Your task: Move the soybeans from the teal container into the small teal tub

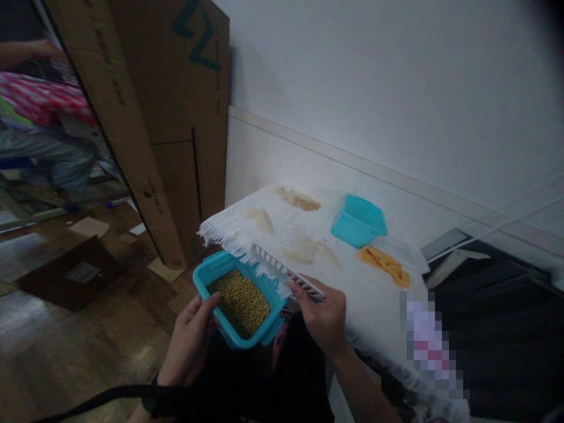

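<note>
My left hand [190, 332] is closed on the near-left rim of a teal plastic container [203, 275], thumb over the edge. Yellowish round beans [244, 301] lie inside it, and it hangs just off the front edge of the cloth-covered table. In my right hand [325, 316] is a narrow white plastic strip with a row of slots [274, 262], pinched at its near end. The strip reaches over the cloth's fringe, beside the container's far-right rim. On the white cloth [370, 305] lie a pale grain pile [259, 220], another pale pile [302, 251] and a brownish grain pile [302, 201].
A second teal container [359, 222] stands at the back of the table, next to a folded orange cloth [385, 266] and a clear lid [403, 252]. A tall cardboard box [176, 111] rises at left. Another person's sleeve [48, 100] shows beyond it. A white wall backs the table.
</note>
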Demonstrator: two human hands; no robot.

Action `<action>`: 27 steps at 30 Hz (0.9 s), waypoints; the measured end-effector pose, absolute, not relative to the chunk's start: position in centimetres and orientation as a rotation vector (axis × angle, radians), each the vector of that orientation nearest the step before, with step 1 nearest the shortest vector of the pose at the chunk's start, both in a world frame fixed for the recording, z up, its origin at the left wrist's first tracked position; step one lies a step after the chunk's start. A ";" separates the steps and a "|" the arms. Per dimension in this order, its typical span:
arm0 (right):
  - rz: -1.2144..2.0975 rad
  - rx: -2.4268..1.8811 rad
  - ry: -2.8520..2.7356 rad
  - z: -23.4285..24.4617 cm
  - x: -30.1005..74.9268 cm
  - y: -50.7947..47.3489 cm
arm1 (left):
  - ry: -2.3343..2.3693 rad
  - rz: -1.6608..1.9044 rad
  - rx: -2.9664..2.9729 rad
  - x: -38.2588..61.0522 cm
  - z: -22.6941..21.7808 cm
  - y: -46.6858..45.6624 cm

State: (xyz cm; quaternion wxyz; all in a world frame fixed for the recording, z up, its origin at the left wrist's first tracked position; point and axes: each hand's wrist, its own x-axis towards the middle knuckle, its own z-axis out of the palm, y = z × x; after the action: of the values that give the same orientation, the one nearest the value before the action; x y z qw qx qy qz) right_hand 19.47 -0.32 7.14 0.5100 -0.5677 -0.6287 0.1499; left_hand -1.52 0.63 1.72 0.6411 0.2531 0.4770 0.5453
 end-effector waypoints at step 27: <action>-0.330 -1.857 -1.163 6.7 27.3 5.6 | 1.158 1.178 0.507 -1.9 -0.3 1.0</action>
State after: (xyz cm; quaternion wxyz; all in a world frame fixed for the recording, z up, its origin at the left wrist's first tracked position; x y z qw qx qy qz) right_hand 27.35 5.59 6.67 0.4466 -0.7499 -0.4696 -0.1331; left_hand -1.93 0.98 -0.32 0.6494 0.2232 0.5095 0.5186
